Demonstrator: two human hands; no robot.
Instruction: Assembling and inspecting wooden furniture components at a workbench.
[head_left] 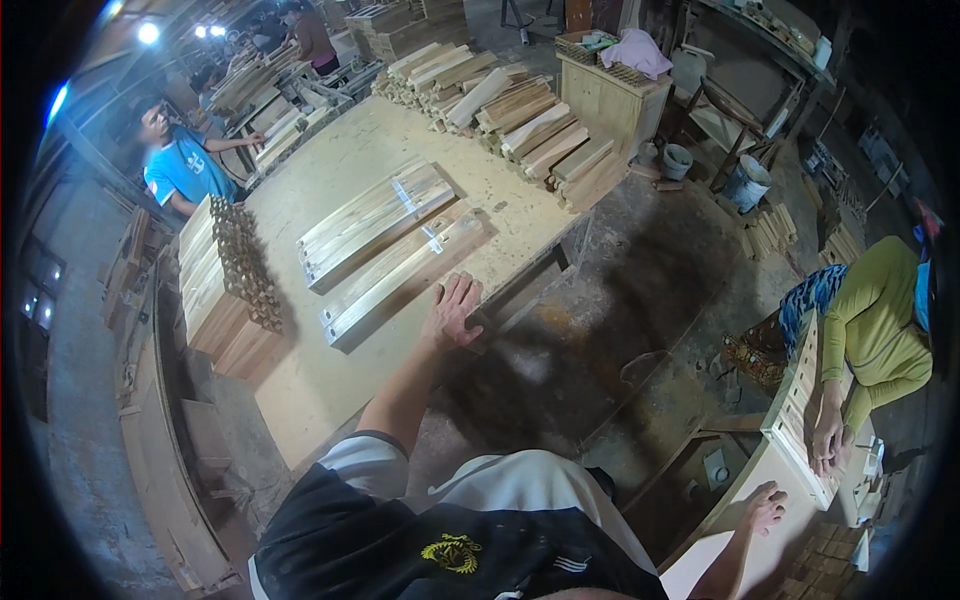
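Note:
My left hand (455, 312) rests with spread fingers on the right edge of a large pale worktable (345, 135). Nothing is in it. Just beyond it lie two long wooden pieces side by side, the nearer wooden piece (390, 275) and the farther wooden piece (365, 228), each with metal fittings. My right hand (765, 508) is stretched out over a pale bench (735, 535) at the lower right, empty, fingers apart. Close to it stands a wooden panel with a row of slots (797, 420). A co-worker's hands (830, 435) touch that panel.
A stack of wooden strips (225, 290) stands on the table's left side, and a long pile of loose strips (510, 110) along its far side. A person in blue (185, 165) is at the far left. Buckets (745, 182) stand on the floor beyond the table.

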